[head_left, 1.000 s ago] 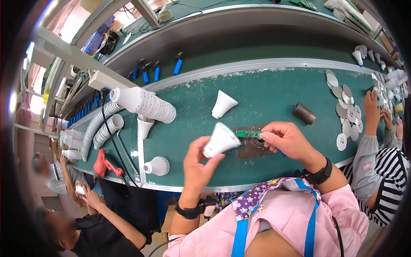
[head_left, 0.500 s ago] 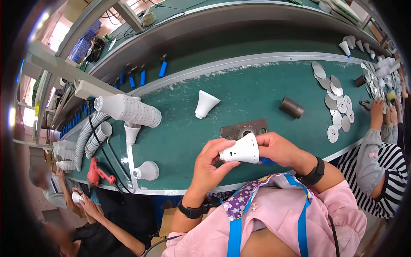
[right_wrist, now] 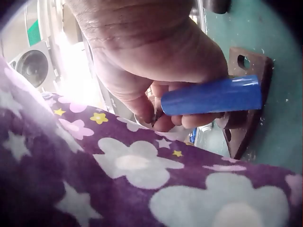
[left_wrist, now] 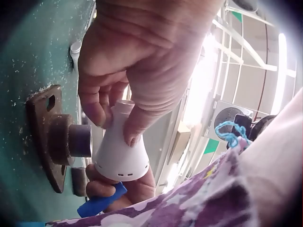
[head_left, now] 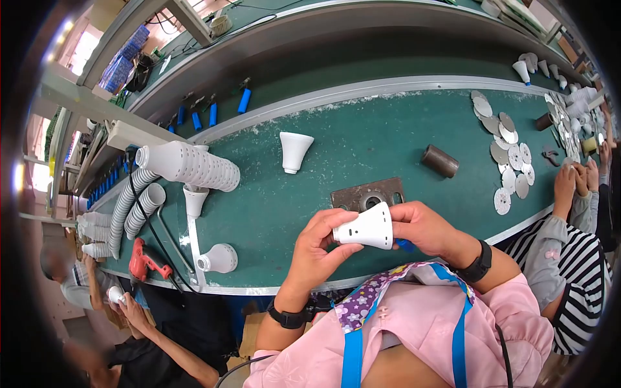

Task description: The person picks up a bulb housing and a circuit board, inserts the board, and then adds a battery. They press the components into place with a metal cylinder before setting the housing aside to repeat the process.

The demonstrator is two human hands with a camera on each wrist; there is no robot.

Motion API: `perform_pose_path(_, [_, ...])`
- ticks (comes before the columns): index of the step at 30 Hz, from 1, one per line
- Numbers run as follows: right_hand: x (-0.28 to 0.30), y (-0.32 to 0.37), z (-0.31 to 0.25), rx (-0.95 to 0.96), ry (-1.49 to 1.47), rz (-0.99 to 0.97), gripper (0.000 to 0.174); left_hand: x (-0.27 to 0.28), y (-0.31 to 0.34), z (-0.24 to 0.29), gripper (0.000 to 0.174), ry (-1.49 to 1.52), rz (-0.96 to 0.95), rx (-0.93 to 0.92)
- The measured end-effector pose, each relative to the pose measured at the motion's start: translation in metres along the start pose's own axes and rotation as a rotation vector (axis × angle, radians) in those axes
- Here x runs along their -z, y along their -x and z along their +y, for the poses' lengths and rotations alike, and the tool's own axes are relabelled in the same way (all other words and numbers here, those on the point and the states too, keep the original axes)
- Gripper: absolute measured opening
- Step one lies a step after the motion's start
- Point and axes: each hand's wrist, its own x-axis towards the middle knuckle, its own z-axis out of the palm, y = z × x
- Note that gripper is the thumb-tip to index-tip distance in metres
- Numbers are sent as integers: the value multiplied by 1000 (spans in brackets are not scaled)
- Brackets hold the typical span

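In the head view the left hand (head_left: 318, 251) pinches a white flared housing (head_left: 369, 227) near its narrow neck, the wide slotted end facing right. At that wide end is the right hand (head_left: 427, 227), whose fingers hold a blue cylinder (head_left: 405, 245). The left wrist view has the housing (left_wrist: 122, 151) neck up, thumb and fingers about the neck, with the blue cylinder (left_wrist: 102, 202) below its rim. The blue cylinder (right_wrist: 213, 97) lies along the curled right fingers in the right wrist view. No green board is visible at the hands; the housing's inside is hidden.
Just beyond the hands lies a brown metal plate (head_left: 349, 198) with a raised ring. Around it are a loose white housing (head_left: 295, 152), a dark metal tube (head_left: 440, 161), scattered discs (head_left: 515, 158), stacked housings (head_left: 187, 165) and a red tool (head_left: 147, 258). Other people sit at both sides.
The hands have come together since a second ago. The green board that the right hand held is out of sight, and the housing has turned its wide end toward that hand.
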Motion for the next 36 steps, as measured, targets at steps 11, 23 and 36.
perform_pose_path(11, [5,3,6,63,25,-70,27,1,-1,10,48,54,-24,76])
perform_pose_path(23, [13,8,0,70,23,-165,29,0,-6,11,47,67,-71,74])
perform_pose_path(36, [-6,0,1,317,390,94,19,-6,-1,-1,35,140,183,183])
